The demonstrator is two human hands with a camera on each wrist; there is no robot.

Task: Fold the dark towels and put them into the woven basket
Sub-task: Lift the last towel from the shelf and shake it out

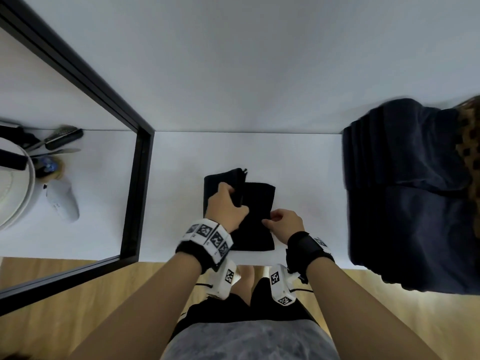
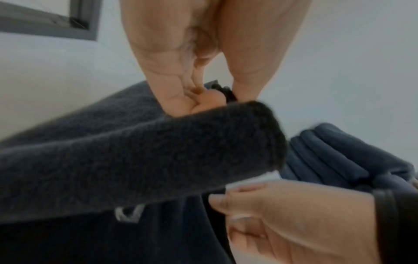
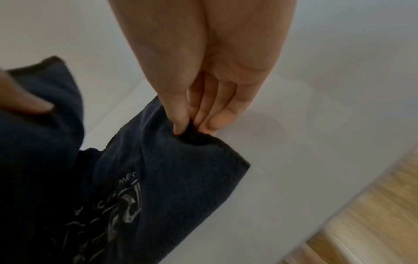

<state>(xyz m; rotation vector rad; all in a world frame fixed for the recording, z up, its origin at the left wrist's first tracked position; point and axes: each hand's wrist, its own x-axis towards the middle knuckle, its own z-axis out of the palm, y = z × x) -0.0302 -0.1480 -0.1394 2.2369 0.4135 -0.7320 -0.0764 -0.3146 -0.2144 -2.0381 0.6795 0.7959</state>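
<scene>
A dark towel (image 1: 257, 203) is shown mid-fold at lower centre of the frame. Its raised left flap is gripped by the left hand (image 1: 226, 206); its near right edge is pinched by the right hand (image 1: 284, 222).

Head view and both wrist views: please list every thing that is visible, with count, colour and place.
towel being folded: one, dark navy, on the white table in front of the person
stack of folded towels: one pile, dark blue, at the right of the table
woven basket: one, brown patterned, only an edge seen at far right behind the pile
table: one, white
frame: one, black, left of the towel
controller: one, white, beyond the frame at left
floor: wooden, light brown
left hand: grip on a towel fold
right hand: pinches the towel's near right edge
</scene>
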